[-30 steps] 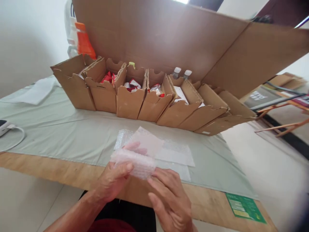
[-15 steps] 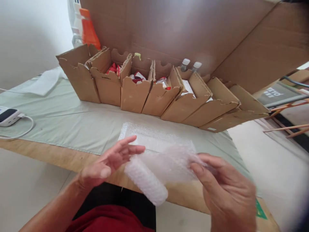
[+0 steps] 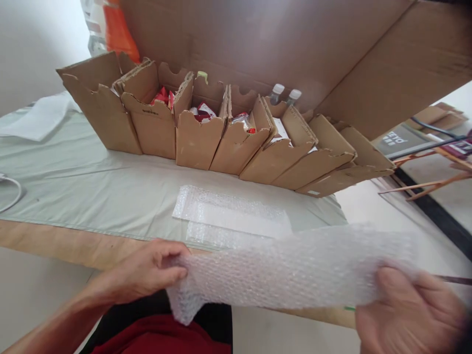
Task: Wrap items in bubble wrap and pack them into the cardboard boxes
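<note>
A long sheet of bubble wrap (image 3: 287, 268) is stretched out flat between my two hands, just in front of the table's near edge. My left hand (image 3: 147, 270) pinches its left end with closed fingers. My right hand (image 3: 409, 314), blurred at the lower right, grips the right end. More flat bubble wrap pieces (image 3: 228, 216) lie on the pale green cloth (image 3: 92, 191) just beyond my hands.
A row of small open cardboard boxes (image 3: 199, 132) holding red packets and small bottles stands across the table, backed by a large cardboard sheet (image 3: 295, 49). An orange bottle (image 3: 118, 29) is at the back left. A white cable (image 3: 11, 191) lies at the left edge.
The rolled bubble wrap has been unrolled into a long sheet. My right hand moved far to the right, pulling it out, and my left hand closed on the left end.
</note>
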`<state>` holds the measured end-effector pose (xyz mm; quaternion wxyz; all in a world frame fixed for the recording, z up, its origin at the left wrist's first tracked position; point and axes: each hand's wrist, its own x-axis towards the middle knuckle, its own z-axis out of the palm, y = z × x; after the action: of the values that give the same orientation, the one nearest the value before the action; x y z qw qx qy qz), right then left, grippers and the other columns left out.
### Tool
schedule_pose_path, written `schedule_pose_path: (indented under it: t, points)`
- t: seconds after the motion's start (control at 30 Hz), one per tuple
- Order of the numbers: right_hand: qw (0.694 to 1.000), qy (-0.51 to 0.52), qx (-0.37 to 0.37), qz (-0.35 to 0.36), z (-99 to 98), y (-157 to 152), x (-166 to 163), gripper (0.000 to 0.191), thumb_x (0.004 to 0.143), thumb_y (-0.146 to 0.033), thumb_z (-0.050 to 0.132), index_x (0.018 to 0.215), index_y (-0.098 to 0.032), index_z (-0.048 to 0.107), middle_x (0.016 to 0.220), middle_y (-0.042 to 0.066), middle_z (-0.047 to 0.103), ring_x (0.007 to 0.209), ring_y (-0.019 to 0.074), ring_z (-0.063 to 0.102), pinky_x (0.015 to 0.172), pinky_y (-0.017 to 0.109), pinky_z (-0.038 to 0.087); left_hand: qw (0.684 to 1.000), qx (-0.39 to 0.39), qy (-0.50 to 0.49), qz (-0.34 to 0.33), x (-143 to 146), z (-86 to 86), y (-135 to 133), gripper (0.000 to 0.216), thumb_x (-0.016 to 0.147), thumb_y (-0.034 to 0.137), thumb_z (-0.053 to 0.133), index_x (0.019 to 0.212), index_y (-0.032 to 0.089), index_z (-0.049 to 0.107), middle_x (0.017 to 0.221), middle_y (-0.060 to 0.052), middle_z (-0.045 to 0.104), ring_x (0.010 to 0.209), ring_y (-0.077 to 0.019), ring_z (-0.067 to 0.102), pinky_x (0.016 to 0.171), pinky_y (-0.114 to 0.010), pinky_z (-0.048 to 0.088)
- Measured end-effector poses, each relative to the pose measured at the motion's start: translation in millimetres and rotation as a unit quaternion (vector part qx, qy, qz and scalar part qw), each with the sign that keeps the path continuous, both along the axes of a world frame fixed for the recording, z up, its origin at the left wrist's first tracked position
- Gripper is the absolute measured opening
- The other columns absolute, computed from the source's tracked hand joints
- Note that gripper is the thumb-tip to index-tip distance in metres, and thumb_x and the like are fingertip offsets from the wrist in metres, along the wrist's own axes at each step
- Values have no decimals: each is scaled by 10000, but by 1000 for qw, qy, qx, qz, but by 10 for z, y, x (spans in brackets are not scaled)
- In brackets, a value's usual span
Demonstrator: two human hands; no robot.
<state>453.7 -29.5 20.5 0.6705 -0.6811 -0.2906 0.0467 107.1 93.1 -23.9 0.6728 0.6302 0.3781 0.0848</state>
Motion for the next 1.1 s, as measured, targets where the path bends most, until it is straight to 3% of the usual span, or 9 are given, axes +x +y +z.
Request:
schedule_pose_path:
  t: [0.1,0.2,0.3,0.43,0.57,0.7,0.87,0.97,1.1]
  points:
    - [997,61,-16,-54,-261,71,50,445,519,-424,967,852,-204,769,887,32,732,798,191,654,764,357,567,995,83,25,54,-123,108,233,328,863,438,626,1104,223,683,907,-2,680,800,-168,615,699,-260,472]
    - [993,28,-102,-58,-532,125,95,476,569,-503,918,881,-172,775,877,64,750,784,221,658,839,427,547,966,218,96,99,-38,176,454,401,872,501,624,1179,247,673,870,9,661,747,-168,605,682,-277,471]
    - [980,-43,-192,-34,-770,125,182,464,684,-561,810,923,-166,771,922,102,766,861,287,697,911,503,535,929,303,190,96,122,97,598,397,898,465,583,1220,247,665,835,12,672,651,-171,589,664,-316,484]
    - [938,-214,-271,9,-948,70,291,548,816,-618,648,1069,-140,741,1055,169,751,975,355,700,950,572,517,834,478,258,95,225,-127,631,387,905,330,579,1247,170,662,1017,-104,726,925,-304,673,860,-484,538]
    - [891,-372,-261,1,-894,51,256,651,959,-624,521,1340,-105,621,1320,244,650,1191,417,629,1003,622,475,745,626,201,115,300,-189,473,351,985,256,521,1297,136,626,1366,-211,616,1247,-385,587,1013,-583,505]
    - [849,-450,-263,85,-799,192,82,520,1047,-516,473,1472,-221,518,1538,178,504,1379,361,516,1082,553,437,739,661,131,12,553,-163,308,370,993,196,534,1356,177,598,1569,-193,462,1482,-381,398,1150,-575,422]
    - [780,-473,-359,199,-927,462,-61,531,1079,-480,374,1528,-216,476,1602,170,431,1477,367,401,1099,558,427,756,622,160,-125,795,-398,368,514,1015,410,566,1486,210,513,1630,-184,410,1521,-412,349,1210,-658,288]
    - [754,-478,-400,208,-965,556,-113,515,1079,-451,356,1509,-216,512,1591,164,452,1487,376,383,1114,583,412,773,587,180,-161,753,-512,446,573,1021,476,547,1536,240,463,1652,-157,391,1537,-400,328,1236,-659,220]
    - [748,-478,-404,220,-919,603,-215,533,1076,-449,351,1510,-189,517,1591,193,445,1481,399,389,1100,610,425,796,548,195,-169,620,-468,496,585,1006,433,568,1549,249,452,1680,-128,346,1565,-391,264,1261,-655,135]
